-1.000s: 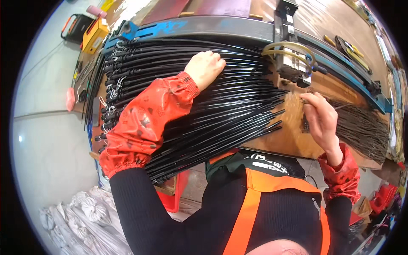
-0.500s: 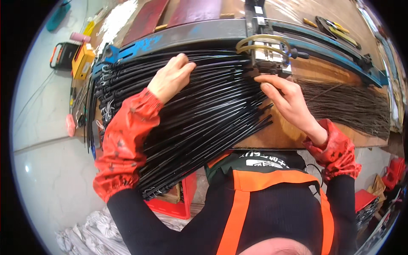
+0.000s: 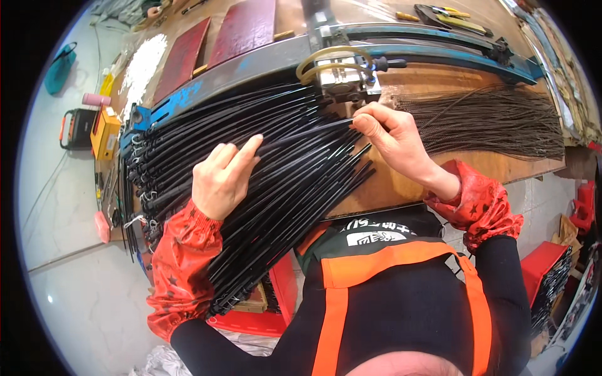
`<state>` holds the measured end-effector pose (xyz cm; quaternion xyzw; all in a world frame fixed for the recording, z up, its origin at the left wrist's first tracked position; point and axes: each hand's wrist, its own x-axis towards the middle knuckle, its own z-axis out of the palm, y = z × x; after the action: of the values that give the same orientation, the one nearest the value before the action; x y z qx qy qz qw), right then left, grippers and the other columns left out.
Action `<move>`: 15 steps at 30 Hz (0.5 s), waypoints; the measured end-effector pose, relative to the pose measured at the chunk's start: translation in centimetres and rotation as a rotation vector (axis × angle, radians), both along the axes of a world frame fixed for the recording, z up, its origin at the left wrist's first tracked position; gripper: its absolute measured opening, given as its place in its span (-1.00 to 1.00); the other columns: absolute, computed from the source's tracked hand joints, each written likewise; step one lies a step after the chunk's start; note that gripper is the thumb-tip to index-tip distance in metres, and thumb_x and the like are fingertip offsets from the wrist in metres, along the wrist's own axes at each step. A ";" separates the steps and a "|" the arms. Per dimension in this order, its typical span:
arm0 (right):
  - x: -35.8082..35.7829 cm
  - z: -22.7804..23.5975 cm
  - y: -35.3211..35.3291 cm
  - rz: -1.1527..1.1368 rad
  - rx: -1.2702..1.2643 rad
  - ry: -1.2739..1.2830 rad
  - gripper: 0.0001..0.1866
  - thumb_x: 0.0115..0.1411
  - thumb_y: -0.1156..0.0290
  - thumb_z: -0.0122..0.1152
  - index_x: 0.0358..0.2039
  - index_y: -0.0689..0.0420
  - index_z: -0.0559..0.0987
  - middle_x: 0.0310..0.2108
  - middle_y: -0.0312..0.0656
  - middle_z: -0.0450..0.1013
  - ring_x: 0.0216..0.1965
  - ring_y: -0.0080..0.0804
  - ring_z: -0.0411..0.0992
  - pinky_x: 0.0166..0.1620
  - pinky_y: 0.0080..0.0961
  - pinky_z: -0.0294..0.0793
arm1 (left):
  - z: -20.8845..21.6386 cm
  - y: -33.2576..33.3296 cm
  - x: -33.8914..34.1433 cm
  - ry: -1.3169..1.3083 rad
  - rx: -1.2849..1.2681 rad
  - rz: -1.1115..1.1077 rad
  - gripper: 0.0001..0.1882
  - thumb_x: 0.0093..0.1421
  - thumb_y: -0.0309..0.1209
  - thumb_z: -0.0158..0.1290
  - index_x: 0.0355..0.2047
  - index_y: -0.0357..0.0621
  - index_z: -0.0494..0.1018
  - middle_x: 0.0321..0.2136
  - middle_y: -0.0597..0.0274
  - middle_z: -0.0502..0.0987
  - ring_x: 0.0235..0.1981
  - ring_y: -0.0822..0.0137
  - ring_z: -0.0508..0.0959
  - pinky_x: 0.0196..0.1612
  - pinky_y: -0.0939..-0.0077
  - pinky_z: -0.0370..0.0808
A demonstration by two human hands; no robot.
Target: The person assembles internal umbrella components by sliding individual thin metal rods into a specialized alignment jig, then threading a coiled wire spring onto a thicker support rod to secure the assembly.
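Observation:
A thin black rod (image 3: 313, 130) spans the gap between my hands, above a wide spread of similar black rods (image 3: 282, 194). My right hand (image 3: 398, 139) pinches its right end between thumb and fingertips. Around its left part, my left hand (image 3: 222, 178) is closed, index finger stretched along it; its thumb is mostly hidden. Pale ties (image 3: 141, 178) show at the left ends of the spread rods. Just beyond my right hand sits a metal clamp device (image 3: 343, 78) with looped yellowish hoses, on a blue-grey rail.
Dark brown thin strands (image 3: 483, 122) lie right of my right hand. Red boards (image 3: 244, 31) rest beyond the rail. Pliers and other hand tools (image 3: 451, 17) lie at the far right. A yellow box (image 3: 106, 133) stands left; a red crate (image 3: 285, 291) is below the table edge.
Both hands have moved toward me, drawing the rod away from the clamp device. My right fingers now pinch its end. The whole view has shifted a little.

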<state>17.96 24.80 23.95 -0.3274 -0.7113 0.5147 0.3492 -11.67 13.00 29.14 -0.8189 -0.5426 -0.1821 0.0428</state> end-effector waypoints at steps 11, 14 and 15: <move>3.6 2.5 3.2 -0.010 0.997 -0.194 -0.65 0.05 0.34 0.38 -0.12 0.07 0.60 -0.47 -0.31 0.52 -0.34 -0.30 0.54 -0.41 -0.43 0.54 | 3.4 2.2 3.6 -0.036 -0.100 -0.013 -0.47 0.12 -0.51 0.22 0.14 0.10 0.53 -0.69 0.18 0.27 -0.70 0.19 0.36 -0.58 0.26 0.31; 5.1 3.6 4.6 -0.006 1.033 -0.161 -0.74 0.09 0.32 0.37 -0.21 0.07 0.58 -0.48 -0.28 0.51 -0.38 -0.29 0.55 -0.41 -0.40 0.53 | 4.7 3.9 4.4 -0.042 -0.083 -0.038 -0.48 0.13 -0.52 0.20 0.13 0.10 0.54 -0.70 0.17 0.29 -0.71 0.18 0.37 -0.58 0.26 0.29; 5.5 3.7 4.8 -0.013 1.031 -0.125 -0.80 0.15 0.29 0.35 -0.28 0.09 0.57 -0.54 -0.24 0.48 -0.43 -0.23 0.55 -0.43 -0.36 0.50 | 4.9 4.3 4.7 -0.012 -0.067 -0.053 -0.49 0.13 -0.51 0.21 0.12 0.10 0.55 -0.69 0.18 0.28 -0.70 0.19 0.37 -0.59 0.26 0.31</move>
<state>23.43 29.58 27.67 -0.1473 -0.8899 0.0749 0.4252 -7.01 17.30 34.06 -0.8328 -0.5268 -0.1698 0.0072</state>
